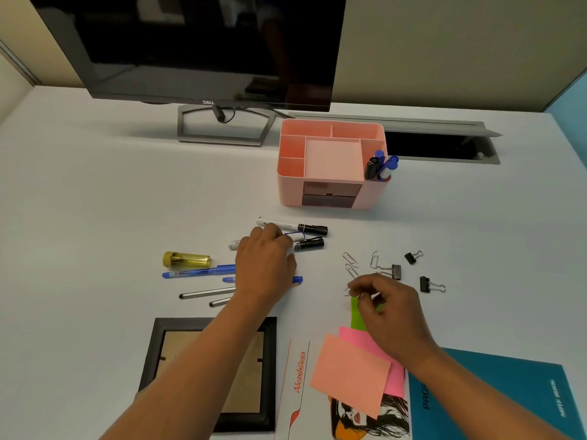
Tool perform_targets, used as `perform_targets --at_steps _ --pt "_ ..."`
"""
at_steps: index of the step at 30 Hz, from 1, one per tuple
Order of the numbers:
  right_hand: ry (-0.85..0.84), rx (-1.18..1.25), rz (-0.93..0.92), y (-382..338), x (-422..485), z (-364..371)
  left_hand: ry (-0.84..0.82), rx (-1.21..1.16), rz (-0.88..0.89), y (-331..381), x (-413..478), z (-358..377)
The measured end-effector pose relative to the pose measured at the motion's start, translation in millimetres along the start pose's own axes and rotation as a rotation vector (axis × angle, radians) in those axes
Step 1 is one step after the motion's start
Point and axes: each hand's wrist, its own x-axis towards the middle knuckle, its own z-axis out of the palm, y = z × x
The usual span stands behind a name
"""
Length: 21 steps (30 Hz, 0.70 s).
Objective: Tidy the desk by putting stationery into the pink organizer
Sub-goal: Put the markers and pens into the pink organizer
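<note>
The pink organizer (pixel 330 192) stands at mid-desk with several markers (pixel 379 166) upright in its right compartment. Two black-capped white markers (pixel 305 228) lie in front of it. My left hand (pixel 265 265) rests on the nearer marker (pixel 309 243), fingers curled over its barrel. Blue pens (pixel 197 272), grey pencils (pixel 203 293) and a yellow sharpener (pixel 185 259) lie to its left. My right hand (pixel 386 308) pinches a paper clip (pixel 348 292) above the green sticky note (pixel 357 315). More paper clips (pixel 351 263) and black binder clips (pixel 394 271) lie just beyond.
A monitor (pixel 197 49) on a grey stand is at the back left. An open cable hatch (pixel 441 147) lies behind the organizer. Near me are a black picture frame (pixel 149 360), orange and pink sticky notes (pixel 349 373), a printed booklet (pixel 298 392) and a blue notebook (pixel 508 401).
</note>
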Motion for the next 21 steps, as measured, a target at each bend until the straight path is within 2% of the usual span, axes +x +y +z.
perform_targets --at_steps 4,11,18,21 --pt "-0.049 -0.038 -0.043 -2.5 -1.6 0.3 -0.04 0.051 0.095 2.9 3.1 0.3" --pt "0.0 0.034 0.031 -10.9 5.3 -6.9 -0.075 0.008 0.082 5.6 3.5 -0.6" --pt "0.016 0.102 0.102 -20.7 14.4 -10.8 -0.136 0.094 0.079 3.3 7.9 1.6" --pt "0.006 0.148 0.15 -22.9 18.4 -12.3 -0.079 0.055 0.113 6.4 5.4 -4.1"
